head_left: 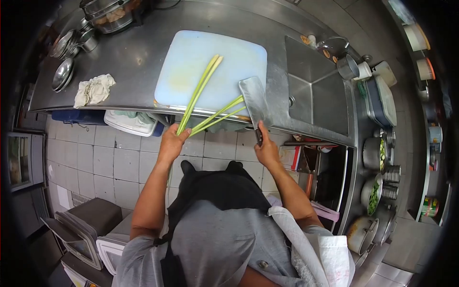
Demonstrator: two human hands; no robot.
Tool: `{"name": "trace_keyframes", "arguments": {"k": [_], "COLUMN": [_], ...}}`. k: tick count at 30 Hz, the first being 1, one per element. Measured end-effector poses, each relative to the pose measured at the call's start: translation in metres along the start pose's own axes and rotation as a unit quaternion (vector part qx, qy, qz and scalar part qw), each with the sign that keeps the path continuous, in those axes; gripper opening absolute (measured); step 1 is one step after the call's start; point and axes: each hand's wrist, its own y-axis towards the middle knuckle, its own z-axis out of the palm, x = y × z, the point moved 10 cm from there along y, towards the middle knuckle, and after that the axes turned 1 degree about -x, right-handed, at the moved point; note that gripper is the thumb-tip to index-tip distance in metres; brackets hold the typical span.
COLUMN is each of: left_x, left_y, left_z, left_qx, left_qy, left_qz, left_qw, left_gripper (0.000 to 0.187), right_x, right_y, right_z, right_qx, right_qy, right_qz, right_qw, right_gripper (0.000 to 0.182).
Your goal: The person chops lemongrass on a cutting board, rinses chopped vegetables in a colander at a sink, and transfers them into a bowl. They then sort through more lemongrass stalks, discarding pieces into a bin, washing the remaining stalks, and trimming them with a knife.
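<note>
Long green stalks (200, 91) with pale ends fan out from my left hand (173, 139), which is closed around them in front of the counter edge. Two of them lie up across the white cutting board (184, 57); the others angle right, toward the blade. My right hand (267, 149) grips the dark handle of a cleaver (255, 98). Its wide metal blade rests over the board's right front corner, against or over the ends of the right-hand stalks; exact contact is unclear.
A crumpled cloth (94, 90) and metal bowls (63, 74) sit on the counter (129, 57) at left. A sink (318, 91) is at right. Beyond it stand pots (371, 193) with chopped greens. Bins (79, 229) stand at lower left.
</note>
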Motion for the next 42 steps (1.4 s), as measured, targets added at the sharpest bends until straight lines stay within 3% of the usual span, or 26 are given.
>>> {"name": "trace_keyframes", "arguments": {"k": [3, 4, 7, 9, 11, 13, 14, 15, 18, 22, 23, 24, 26, 27, 30, 35, 38, 39, 42], "left_x": [-0.002, -0.005, 0.002, 0.002, 0.004, 0.005, 0.004, 0.003, -0.014, -0.018, -0.019, -0.019, -0.016, -0.008, -0.009, -0.014, -0.021, -0.019, -0.013], "left_y": [0.000, 0.003, 0.001, -0.001, -0.003, -0.001, 0.001, 0.003, 0.006, -0.010, -0.014, -0.014, -0.017, -0.026, -0.029, -0.037, -0.043, -0.043, -0.044], "left_z": [0.001, 0.002, 0.003, 0.005, 0.007, 0.006, 0.005, 0.004, -0.004, 0.006, 0.006, 0.006, 0.006, 0.009, 0.002, 0.000, -0.003, -0.002, -0.001], "left_qx": [-0.013, -0.013, -0.022, -0.017, -0.016, -0.022, -0.029, -0.038, -0.065, -0.063, -0.073, -0.076, -0.088, -0.083, -0.118, -0.146, -0.167, -0.170, -0.182], "left_qy": [0.005, 0.003, 0.001, -0.017, -0.023, -0.018, -0.007, 0.005, 0.047, 0.059, 0.046, 0.044, 0.035, 0.042, 0.040, -0.001, 0.062, 0.058, 0.063], "left_qz": [-0.003, -0.001, -0.005, -0.015, -0.016, -0.005, 0.006, 0.016, 0.044, 0.035, 0.029, 0.029, 0.029, 0.036, 0.079, 0.142, 0.134, 0.143, 0.160], "left_qw": [1.000, 1.000, 1.000, 1.000, 0.999, 1.000, 1.000, 0.999, 0.996, 0.996, 0.996, 0.996, 0.995, 0.995, 0.989, 0.979, 0.975, 0.973, 0.968], "left_gripper": [0.028, 0.028, 0.029, 0.029, 0.029, 0.030, 0.030, 0.030, 0.030, 0.030, 0.029, 0.029, 0.028, 0.027, 0.026, 0.023, 0.022, 0.022, 0.022], "right_x": [0.042, 0.073, 0.148, 0.141, 0.139, 0.085, 0.055, 0.009, 0.034, 0.097, 0.065, 0.055, 0.021, 0.016, 0.078, 0.147, 0.112, 0.074, 0.040], "right_y": [0.005, 0.003, -0.014, -0.013, -0.026, -0.006, 0.028, 0.010, 0.017, -0.001, 0.002, 0.011, 0.007, 0.007, 0.009, -0.015, -0.015, 0.002, 0.006], "right_z": [-0.063, -0.102, -0.201, -0.212, -0.200, -0.112, -0.060, -0.004, -0.042, -0.110, -0.087, -0.061, -0.014, -0.015, -0.094, -0.198, -0.151, -0.099, -0.049], "right_qx": [-0.056, -0.118, -0.290, -0.378, -0.477, -0.379, -0.093, 0.207, 0.059, -0.206, -0.235, -0.099, 0.179, 0.177, -0.025, -0.264, -0.387, -0.281, -0.066], "right_qy": [0.064, 0.061, 0.111, 0.188, 0.034, -0.020, -0.065, -0.102, 0.055, 0.105, 0.081, 0.018, -0.112, -0.082, 0.066, 0.172, 0.131, 0.083, 0.050], "right_qz": [-0.095, -0.145, -0.262, -0.263, -0.312, -0.324, -0.113, 0.115, -0.029, -0.192, -0.149, -0.087, 0.037, 0.039, -0.191, -0.226, -0.283, -0.217, -0.150], "right_qw": [0.992, 0.981, 0.914, 0.868, 0.821, 0.866, 0.987, 0.966, 0.996, 0.954, 0.957, 0.991, 0.977, 0.980, 0.979, 0.922, 0.868, 0.931, 0.985], "right_gripper": [0.079, 0.077, 0.073, 0.075, 0.082, 0.087, 0.088, 0.089, 0.087, 0.084, 0.085, 0.085, 0.087, 0.088, 0.089, 0.083, 0.078, 0.079, 0.085]}}
